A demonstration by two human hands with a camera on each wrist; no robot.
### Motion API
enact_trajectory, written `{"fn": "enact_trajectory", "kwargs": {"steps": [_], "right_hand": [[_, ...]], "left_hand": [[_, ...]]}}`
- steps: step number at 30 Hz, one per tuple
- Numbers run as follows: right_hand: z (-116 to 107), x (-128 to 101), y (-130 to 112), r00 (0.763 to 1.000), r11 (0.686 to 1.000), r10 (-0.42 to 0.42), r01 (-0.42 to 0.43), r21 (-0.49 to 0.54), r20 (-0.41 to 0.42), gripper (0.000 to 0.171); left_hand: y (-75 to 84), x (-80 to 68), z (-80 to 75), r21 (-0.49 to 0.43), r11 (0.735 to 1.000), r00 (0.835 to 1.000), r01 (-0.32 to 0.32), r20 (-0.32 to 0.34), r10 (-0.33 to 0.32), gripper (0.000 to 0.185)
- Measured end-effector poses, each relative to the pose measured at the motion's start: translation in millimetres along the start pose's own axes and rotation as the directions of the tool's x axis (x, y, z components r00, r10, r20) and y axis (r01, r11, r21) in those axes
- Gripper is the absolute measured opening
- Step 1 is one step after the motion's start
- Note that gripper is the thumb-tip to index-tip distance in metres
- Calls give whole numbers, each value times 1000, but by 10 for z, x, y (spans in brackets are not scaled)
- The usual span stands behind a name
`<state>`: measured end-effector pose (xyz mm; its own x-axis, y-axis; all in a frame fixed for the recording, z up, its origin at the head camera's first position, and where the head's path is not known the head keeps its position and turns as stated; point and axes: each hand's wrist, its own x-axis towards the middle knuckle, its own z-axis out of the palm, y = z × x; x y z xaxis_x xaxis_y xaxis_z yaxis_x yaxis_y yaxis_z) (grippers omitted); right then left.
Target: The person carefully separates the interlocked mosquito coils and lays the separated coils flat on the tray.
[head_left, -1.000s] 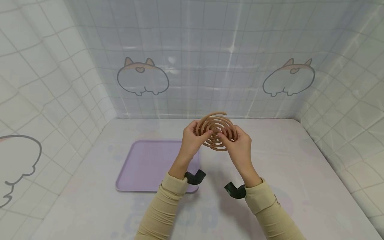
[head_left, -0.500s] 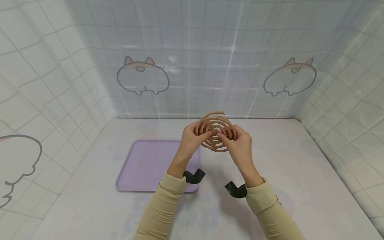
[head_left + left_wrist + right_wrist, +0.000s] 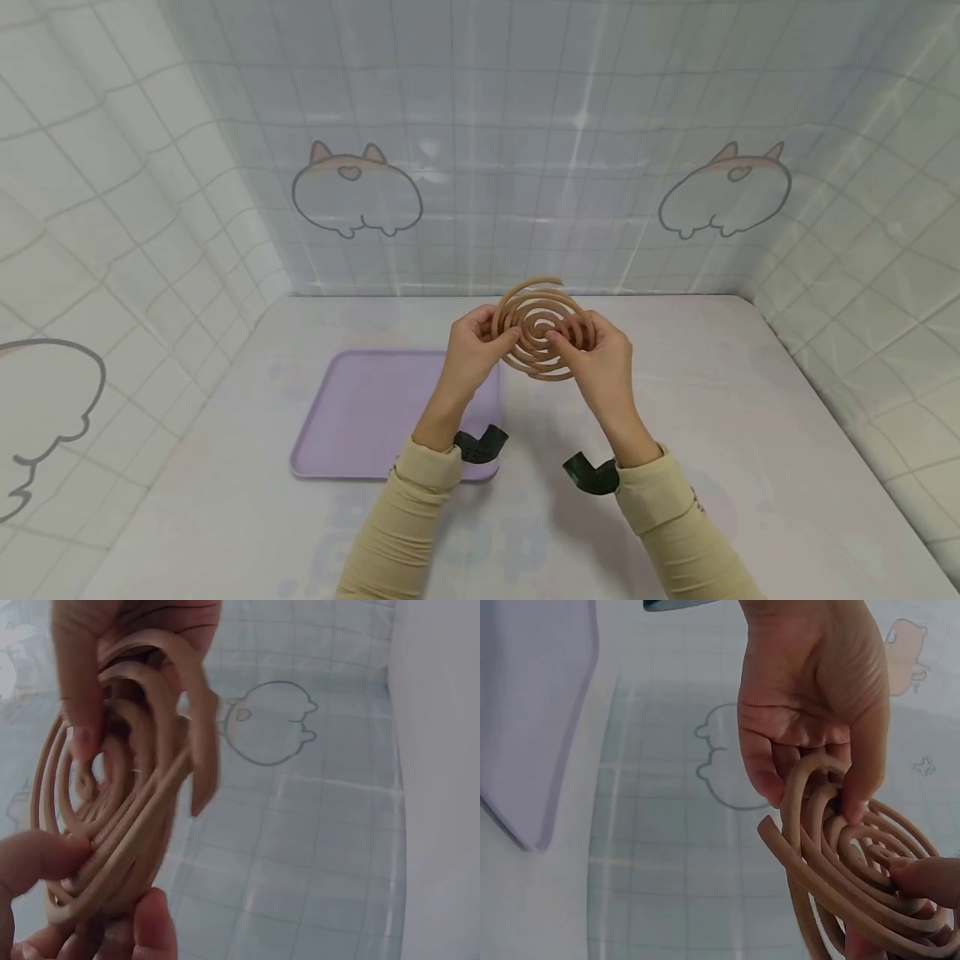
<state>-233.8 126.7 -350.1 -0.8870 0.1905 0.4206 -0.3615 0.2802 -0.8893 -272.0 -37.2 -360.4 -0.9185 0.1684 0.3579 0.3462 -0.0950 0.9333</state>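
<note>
Although both hands meet in the middle of the head view, much of the brown spiral coil [image 3: 542, 328] is covered: the left hand [image 3: 471, 351] hides its left edge and the right hand [image 3: 600, 362] its lower right part, so how the fingers behind it lie cannot be told from there. The coil is held up in the air, above the pale table [image 3: 720, 433] and just to the right of the purple tray [image 3: 360, 417], its face turned toward the person and one loose end curling free at the top. The left hand pinches the coil's left rim between thumb and fingers; in the left wrist view the coil [image 3: 120, 817] is blurred and seen almost edge-on, with a fingertip pressing its inner rings and a thumb at the bottom cut off by the frame. The right hand pinches near the coil's centre; in the right wrist view the coil [image 3: 855, 877] runs off the lower edge, and only a fingertip of that hand shows at the right border, while the left hand [image 3: 810, 697] fills the top. The tray lies flat on the table, its right edge partly behind the left forearm. A tiled curtain with a cartoon animal print [image 3: 357, 193] stands behind the tray and closes in the table on three sides. Black wrist mounts [image 3: 480, 443] sit at both cuffs.
</note>
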Motion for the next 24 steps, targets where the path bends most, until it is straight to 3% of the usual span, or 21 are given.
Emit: {"fn": "enact_trajectory", "kwargs": {"steps": [5,8,11,15,18,24], "right_hand": [[5,3,-15,1000,1000,-4,4,-8,19,21],[-9,21,-2,999,998,12,-15,62,35,20],[-27,39,2,997,982,43,-54,179,68,20],[-35,45,-20,993,960,57,-82,266,102,20],[-23,40,-36,993,962,53,-80,261,109,21],[21,6,-70,994,985,35,-52,167,101,19]], "left_hand": [[16,-7,3,29,999,1000,-18,-24,18,22],[25,-11,-33,-62,998,999,33,25,-32,25],[33,-12,-72,-183,977,992,107,84,-93,30],[46,-22,-82,-204,971,987,127,119,-104,31],[50,-31,-50,-128,988,993,89,89,-78,33],[40,-37,27,-36,999,998,39,-39,-41,25]]}}
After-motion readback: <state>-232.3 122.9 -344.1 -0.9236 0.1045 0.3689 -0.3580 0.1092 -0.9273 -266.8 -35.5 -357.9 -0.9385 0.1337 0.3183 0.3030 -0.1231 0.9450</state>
